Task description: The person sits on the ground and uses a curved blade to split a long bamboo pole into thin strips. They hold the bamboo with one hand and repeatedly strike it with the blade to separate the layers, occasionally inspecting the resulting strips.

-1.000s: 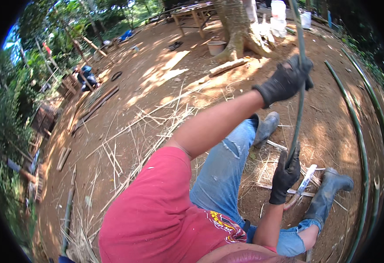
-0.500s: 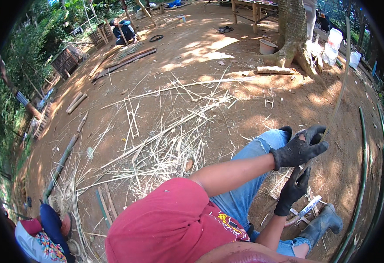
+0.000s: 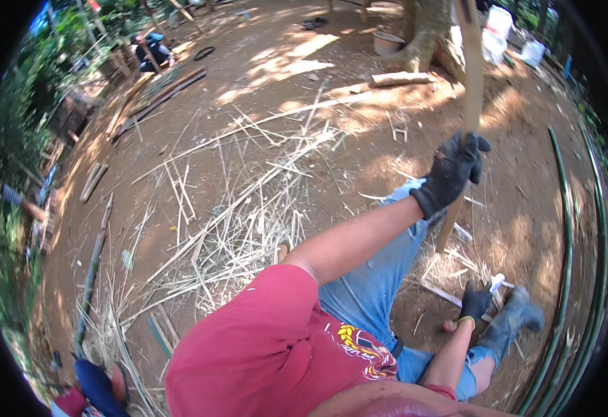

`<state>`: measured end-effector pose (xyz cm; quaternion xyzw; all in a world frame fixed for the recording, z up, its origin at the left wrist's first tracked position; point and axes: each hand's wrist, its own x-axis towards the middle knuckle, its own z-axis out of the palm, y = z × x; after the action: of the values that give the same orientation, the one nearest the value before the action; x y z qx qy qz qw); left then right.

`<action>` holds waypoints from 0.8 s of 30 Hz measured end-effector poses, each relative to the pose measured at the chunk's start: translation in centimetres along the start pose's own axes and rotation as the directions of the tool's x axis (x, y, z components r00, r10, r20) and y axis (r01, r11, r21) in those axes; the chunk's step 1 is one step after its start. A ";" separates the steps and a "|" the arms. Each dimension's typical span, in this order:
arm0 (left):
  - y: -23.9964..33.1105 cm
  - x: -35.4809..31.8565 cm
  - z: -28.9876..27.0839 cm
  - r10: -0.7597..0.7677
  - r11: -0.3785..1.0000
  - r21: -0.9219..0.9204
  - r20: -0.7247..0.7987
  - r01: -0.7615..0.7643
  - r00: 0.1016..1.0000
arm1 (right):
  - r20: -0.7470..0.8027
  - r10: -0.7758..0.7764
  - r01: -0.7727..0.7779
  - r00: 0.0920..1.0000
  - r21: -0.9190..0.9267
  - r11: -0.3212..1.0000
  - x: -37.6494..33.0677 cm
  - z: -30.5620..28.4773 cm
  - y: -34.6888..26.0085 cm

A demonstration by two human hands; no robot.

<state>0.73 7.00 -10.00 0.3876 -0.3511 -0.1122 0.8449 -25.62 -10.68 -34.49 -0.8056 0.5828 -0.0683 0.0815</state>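
A long flat bamboo strip [image 3: 474, 76] stands nearly upright in front of me, its lower end close to the ground. My left hand [image 3: 451, 172], in a dark glove, is closed round its middle. Down beside my boot [image 3: 515, 320], my gloved right hand [image 3: 476, 301] is closed on what looks like a knife. The knife's pale, bright blade [image 3: 497, 282] shows past the fingers, and the end of its brownish handle [image 3: 450, 325] sticks out on the other side. The glove hides the middle of it.
Bamboo shavings and thin strips [image 3: 255, 215] litter the ground to my left. Long green poles [image 3: 564, 278] lie at the right. A tree trunk [image 3: 422, 42], a bucket [image 3: 388, 44] and a short log [image 3: 402, 79] are ahead. One person [image 3: 152, 54] crouches far left; another [image 3: 102, 389] sits near left.
My right hand has left the strip and gone down to the knife by my boot. My left hand has moved left and up, and the strip now shows its broad face. The view has shifted.
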 end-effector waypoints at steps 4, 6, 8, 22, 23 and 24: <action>-4.1 0.2 1.4 0.023 0.999 0.036 -0.035 -0.022 0.999 | 0.274 0.247 -0.280 0.929 0.086 0.956 -0.5 6.7 9.7; -4.2 -0.4 0.7 0.071 0.973 0.217 0.023 -0.074 0.997 | 0.043 0.254 -0.255 0.966 0.014 0.967 -1.6 8.5 8.0; -4.9 -0.8 0.7 0.053 0.974 0.224 -0.049 -0.041 0.997 | 0.186 0.322 -0.338 0.928 0.059 0.939 -1.8 6.6 5.6; -7.0 -1.9 6.1 -0.038 0.971 0.237 0.100 0.013 0.994 | 0.595 0.212 -0.623 0.775 0.776 0.099 0.1 5.7 9.7; -7.2 -1.6 6.0 -0.040 0.977 0.213 0.105 0.017 0.994 | 0.555 0.141 -0.567 0.820 0.820 0.070 0.4 5.5 9.6; -7.3 -1.5 5.7 -0.061 0.983 0.177 0.105 0.042 0.993 | 0.334 0.327 -0.440 0.884 0.831 0.341 -0.1 5.4 9.4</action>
<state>-3.67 -0.50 -13.54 0.4622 -0.3952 -0.1242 0.7841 -33.23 -13.21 -41.76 -0.4823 0.6252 -0.2988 0.5360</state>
